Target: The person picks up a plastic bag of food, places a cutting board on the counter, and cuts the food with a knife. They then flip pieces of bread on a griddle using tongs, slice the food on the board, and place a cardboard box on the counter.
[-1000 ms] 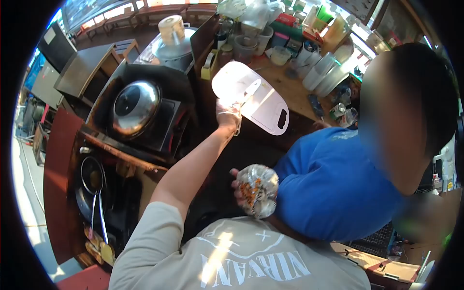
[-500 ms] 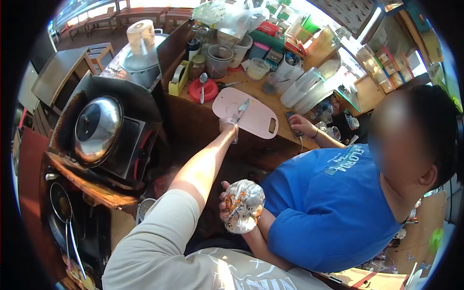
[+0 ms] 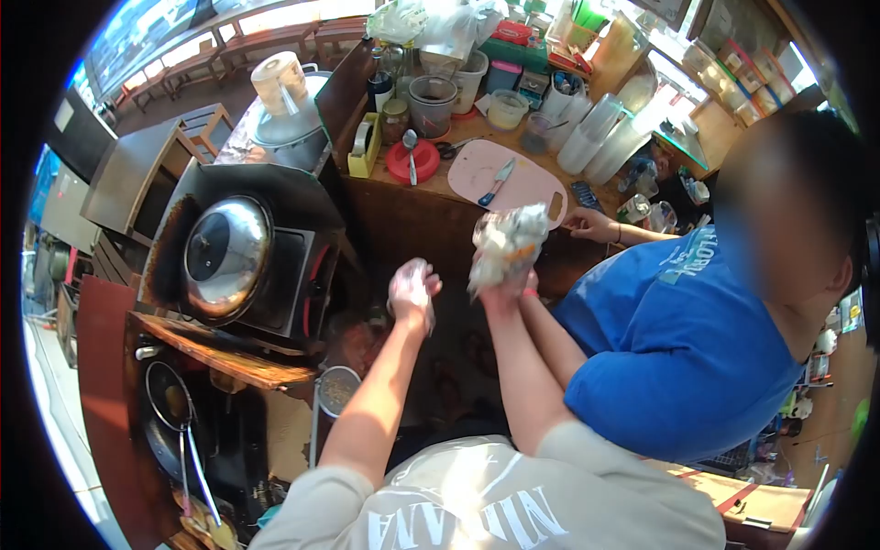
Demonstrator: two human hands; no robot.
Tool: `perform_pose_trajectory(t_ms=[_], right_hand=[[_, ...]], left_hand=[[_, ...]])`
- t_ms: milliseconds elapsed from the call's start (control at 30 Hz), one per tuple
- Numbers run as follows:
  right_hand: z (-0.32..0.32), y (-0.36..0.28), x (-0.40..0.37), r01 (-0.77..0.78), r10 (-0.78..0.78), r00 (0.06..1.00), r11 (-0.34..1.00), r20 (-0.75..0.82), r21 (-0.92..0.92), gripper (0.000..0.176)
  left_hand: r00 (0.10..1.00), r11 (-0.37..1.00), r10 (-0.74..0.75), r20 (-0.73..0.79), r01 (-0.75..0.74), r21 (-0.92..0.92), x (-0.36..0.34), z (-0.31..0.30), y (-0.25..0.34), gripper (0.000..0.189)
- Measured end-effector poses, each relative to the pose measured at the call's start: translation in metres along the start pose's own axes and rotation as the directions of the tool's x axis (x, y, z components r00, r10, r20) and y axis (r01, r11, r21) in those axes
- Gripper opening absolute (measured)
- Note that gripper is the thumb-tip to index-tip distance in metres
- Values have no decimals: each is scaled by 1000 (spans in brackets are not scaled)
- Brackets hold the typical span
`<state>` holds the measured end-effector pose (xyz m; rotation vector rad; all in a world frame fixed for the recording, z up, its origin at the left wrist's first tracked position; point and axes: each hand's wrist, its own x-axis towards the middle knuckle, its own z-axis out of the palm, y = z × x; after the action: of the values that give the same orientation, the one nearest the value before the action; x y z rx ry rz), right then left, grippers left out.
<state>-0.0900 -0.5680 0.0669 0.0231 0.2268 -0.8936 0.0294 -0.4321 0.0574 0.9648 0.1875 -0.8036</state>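
Note:
My left hand, in a clear plastic glove, is raised above the floor gap with its fingers loosely apart and nothing visible in it. To its right, my right hand grips a crumpled clear plastic bag with white and orange contents; the bag hides most of the fingers. Beyond the bag, a pink cutting board lies on the wooden counter. On the board rests a knife with a blue handle, touched by neither hand.
A co-worker in a blue shirt stands close on the right, one hand at the counter edge. At left are a domed-lid pan on a stove and a strainer. A red lid and tubs line the counter.
My left hand has left the knife and board and drawn back toward me. My right hand has lifted the bag forward toward the board. The view has shifted.

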Motion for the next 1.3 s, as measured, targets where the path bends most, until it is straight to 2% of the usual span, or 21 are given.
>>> perform_pose_trajectory(t_ms=[100,167,233,267,300,333,367,433,500,567,667,733,900,1000,1033,1067,1100,1133,1167,1233,1300], right_hand=[[6,-9,75,221,-222,974,975,-37,-32,54],[-2,-24,117,295,-292,955,953,47,-69,53],[-5,-39,145,316,-314,948,947,59,-48,51],[-28,-59,173,356,-332,928,923,171,-143,47],[-28,-65,183,407,-388,913,887,126,-217,45],[-31,-71,193,392,-385,919,872,83,-294,45],[-32,-74,197,356,-370,929,863,31,-359,44],[-34,-78,197,282,-355,933,831,-66,-480,44],[-30,-80,206,196,-338,929,795,-152,-574,43],[-26,-78,207,142,-350,912,760,-216,-634,43],[-20,-75,196,69,-403,860,699,-312,-712,42],[-13,-71,184,28,-457,812,652,-363,-757,41],[7,-51,134,-79,-635,628,523,-450,-849,39],[16,-25,94,-150,-810,460,333,-363,-931,39],[16,-15,87,-174,-874,419,191,-248,-966,38],[-21,-27,100,-140,-888,450,-181,101,-974,33],[-57,-31,118,-80,-770,463,-529,439,-845,30],[-31,17,92,85,-696,579,-467,425,-880,28],[8,78,29,239,-585,691,-371,425,-898,28],[40,162,-28,381,-179,857,-414,484,-827,25],[67,231,-81,628,296,775,-266,558,-731,21]], left_hand=[[995,904,102,16,-100,415,-98,-36,37,24],[989,831,70,129,-130,541,-156,-68,64,28],[990,822,80,119,-132,554,-191,-125,60,31],[988,799,114,101,-152,581,-206,-145,65,31],[988,778,139,66,-150,610,-230,-164,69,31],[990,807,140,-30,-96,582,-250,-171,78,29],[982,677,178,-65,-74,733,-266,-185,88,30],[949,776,253,-186,-84,626,-292,-220,82,32],[917,877,192,-350,0,481,-308,-233,84,32],[898,862,179,-401,53,504,-315,-240,81,34],[921,801,225,-318,11,598,-315,-250,65,33],[944,660,134,-301,142,738,-310,-257,56,31],[938,612,256,-233,30,790,-307,-268,54,33],[957,573,225,-184,22,819,-321,-273,69,32],[949,576,250,-193,14,817,-330,-274,72,32],[947,555,231,-225,62,829,-337,-269,76,34],[939,539,218,-265,110,835,-345,-267,80,35],[932,509,204,-299,160,846,-353,-270,77,35],[924,505,301,-237,57,861,-363,-277,67,33],[929,583,210,-305,131,802,-383,-287,51,33],[857,656,254,-448,187,731,-395,-303,10,34]])
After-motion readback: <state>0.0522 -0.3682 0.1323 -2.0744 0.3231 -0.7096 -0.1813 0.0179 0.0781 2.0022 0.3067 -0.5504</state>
